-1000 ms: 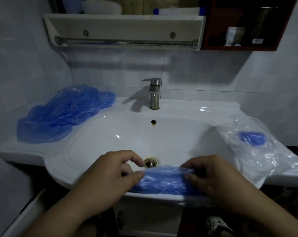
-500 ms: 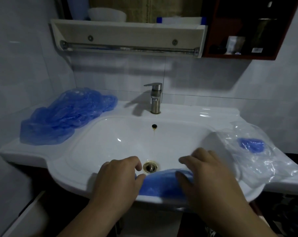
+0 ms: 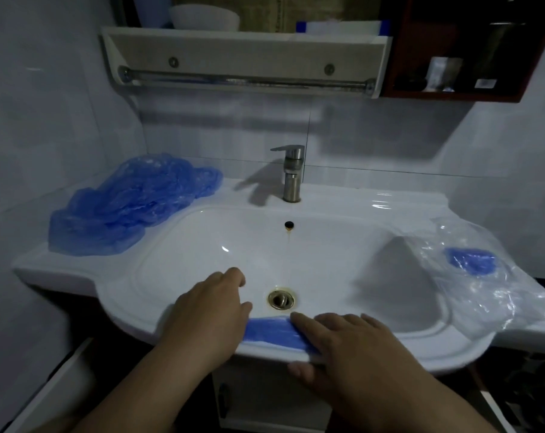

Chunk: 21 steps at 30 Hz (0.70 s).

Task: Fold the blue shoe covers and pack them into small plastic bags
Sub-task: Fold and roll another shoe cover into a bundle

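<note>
Head view shows one folded blue shoe cover (image 3: 271,332) lying flat on the front rim of the white sink (image 3: 327,251), just in front of the drain (image 3: 280,299). Its long axis runs left to right along the rim, as a narrow strip, with both ends hidden under my hands.

I count two hands on it. My left hand (image 3: 211,314) rests palm down on its left end, fingers relaxed and reaching into the basin, gripping nothing. My right hand (image 3: 343,345) lies flat on its right end, fingers straight and pressing the strip down, while the thumb sits against the rim's front edge.

One heap of loose blue shoe covers (image 3: 127,207) sits on the counter to the left of the basin; how many it holds I cannot tell. On the right side lies a crumpled pile of clear plastic bags (image 3: 483,295), their number unclear, with one packed blue cover (image 3: 471,260) showing through.

One faucet (image 3: 291,173) stands behind the basin. A small label (image 3: 486,83) inside the dark cabinet (image 3: 399,57) is too small to read.
</note>
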Tool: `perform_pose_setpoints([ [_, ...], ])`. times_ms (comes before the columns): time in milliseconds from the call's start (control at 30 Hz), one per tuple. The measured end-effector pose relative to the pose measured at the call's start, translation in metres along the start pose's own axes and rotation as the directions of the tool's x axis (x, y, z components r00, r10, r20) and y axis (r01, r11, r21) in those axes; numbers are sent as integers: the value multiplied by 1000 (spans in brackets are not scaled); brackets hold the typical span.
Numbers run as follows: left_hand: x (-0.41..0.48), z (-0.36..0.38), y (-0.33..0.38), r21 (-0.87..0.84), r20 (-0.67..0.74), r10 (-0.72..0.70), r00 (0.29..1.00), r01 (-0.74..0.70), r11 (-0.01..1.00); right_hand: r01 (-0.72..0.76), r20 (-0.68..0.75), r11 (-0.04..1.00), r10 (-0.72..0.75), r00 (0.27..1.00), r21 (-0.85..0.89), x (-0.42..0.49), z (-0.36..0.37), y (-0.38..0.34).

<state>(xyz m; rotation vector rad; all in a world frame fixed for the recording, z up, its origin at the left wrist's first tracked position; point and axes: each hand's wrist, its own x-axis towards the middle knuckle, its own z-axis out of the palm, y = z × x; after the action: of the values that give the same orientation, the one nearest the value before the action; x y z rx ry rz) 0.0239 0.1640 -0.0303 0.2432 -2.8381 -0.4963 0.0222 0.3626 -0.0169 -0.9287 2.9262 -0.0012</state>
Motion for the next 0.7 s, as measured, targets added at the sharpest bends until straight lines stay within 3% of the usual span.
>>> perform_pose_setpoints([
  [167,4,-7,-16,156,-56,2,998,7,988,16,26,1000,-17,1000,27,-3,-4,6],
  [233,2,-11,-11,43,-210,62,976,-55,998,22,-4,999,-22,1000,29,-2,-1,6],
  [300,-4,-18,-1,-121,-268,226,937,-265,957,38,-23,999,-37,999,34,-1,0,6],
  [333,-8,-23,4,-195,-197,329,924,-366,910,44,-27,998,-43,999,40,0,0,5],
  [400,-13,-26,11,-293,51,463,885,-430,854,47,-26,998,-45,999,52,0,0,4],
  [467,-13,-21,10,-179,179,512,840,-484,856,58,-34,994,-55,998,88,-2,-1,9],
  [533,-14,-18,9,-102,183,508,842,-498,861,69,-78,986,-58,995,150,-5,-5,16],
  [700,-17,-18,6,-151,168,503,848,-482,863,193,-284,953,-124,951,231,-12,-17,34],
])
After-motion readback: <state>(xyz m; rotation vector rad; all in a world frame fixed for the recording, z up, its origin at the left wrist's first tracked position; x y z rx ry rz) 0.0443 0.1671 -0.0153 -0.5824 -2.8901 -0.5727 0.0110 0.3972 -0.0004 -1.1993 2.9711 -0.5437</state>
